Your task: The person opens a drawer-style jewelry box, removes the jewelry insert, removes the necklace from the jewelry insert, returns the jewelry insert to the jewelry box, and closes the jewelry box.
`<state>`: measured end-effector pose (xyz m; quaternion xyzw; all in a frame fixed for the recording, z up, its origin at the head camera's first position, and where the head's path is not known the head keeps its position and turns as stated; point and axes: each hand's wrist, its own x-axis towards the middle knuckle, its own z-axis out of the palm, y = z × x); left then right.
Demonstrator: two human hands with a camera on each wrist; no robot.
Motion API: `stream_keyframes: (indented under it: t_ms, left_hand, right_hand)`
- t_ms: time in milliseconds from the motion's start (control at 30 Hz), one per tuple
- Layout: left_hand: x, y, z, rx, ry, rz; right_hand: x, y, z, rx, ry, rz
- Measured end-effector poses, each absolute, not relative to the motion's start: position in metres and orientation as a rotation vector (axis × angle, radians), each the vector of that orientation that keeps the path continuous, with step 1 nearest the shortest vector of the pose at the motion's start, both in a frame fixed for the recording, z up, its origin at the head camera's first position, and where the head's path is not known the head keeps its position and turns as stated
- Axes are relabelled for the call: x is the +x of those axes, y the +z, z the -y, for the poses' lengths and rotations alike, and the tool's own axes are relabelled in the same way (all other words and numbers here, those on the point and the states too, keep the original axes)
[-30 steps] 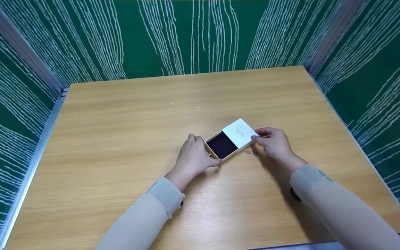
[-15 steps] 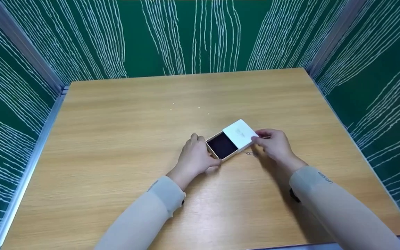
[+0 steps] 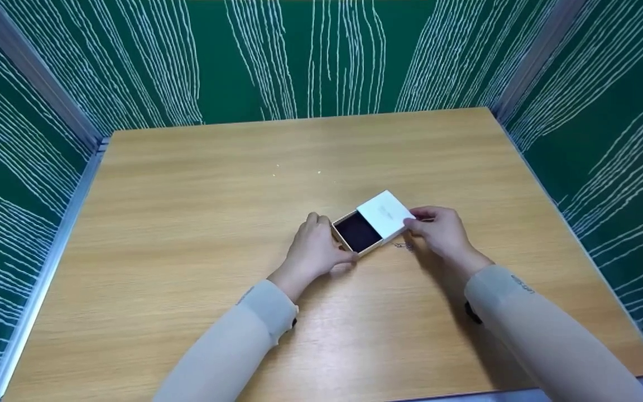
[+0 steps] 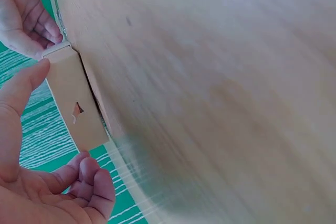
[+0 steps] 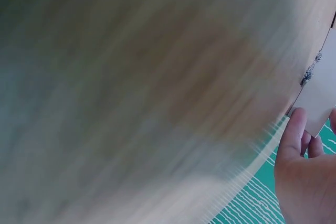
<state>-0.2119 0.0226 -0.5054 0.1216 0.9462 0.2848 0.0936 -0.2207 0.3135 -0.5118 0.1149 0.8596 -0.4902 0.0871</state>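
Note:
A small drawer-style box lies on the table, its white sleeve (image 3: 384, 213) covering the right part. From it the tray with a dark lining (image 3: 358, 231) sticks out to the left. My left hand (image 3: 313, 251) grips the tray's outer end between thumb and fingers. In the left wrist view that end face (image 4: 73, 90) shows a small torn-looking cutout. My right hand (image 3: 438, 230) pinches the sleeve's right end. Beside the box's near side lies a small silvery chain-like piece (image 3: 402, 245), which also shows as a beaded silvery thing (image 5: 311, 69) in the right wrist view.
The wooden table (image 3: 187, 223) fills the middle of the view. Several tiny pale specks (image 3: 319, 172) lie beyond the box. Green walls with white streaks (image 3: 321, 61) stand at the back and both sides.
My left hand has shifted slightly to the right and the tray has slid a little further into the sleeve. The right hand and sleeve have stayed almost in place.

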Motion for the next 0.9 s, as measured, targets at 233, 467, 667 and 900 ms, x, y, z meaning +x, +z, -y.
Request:
stream_keyframes:
  t_ms: [233, 467, 667, 900]
  left_hand:
    - [-0.216, -0.506, -0.026, 0.366, 0.946, -2.773]
    - [-0.218, -0.505, -0.031, 0.385, 0.971, -2.790]
    - [-0.221, -0.504, -0.034, 0.378, 0.953, -2.802]
    - [-0.220, -0.505, -0.041, 0.361, 0.879, -2.797]
  right_hand:
    - [-0.223, -0.508, -0.314, 0.322, -1.555, -2.526]
    - [-0.223, -0.506, -0.315, 0.340, -1.574, -2.504]
    - [-0.225, -0.505, -0.315, 0.355, -1.546, -2.492]
    - [-0.222, -0.511, -0.316, 0.390, -1.551, -2.441]
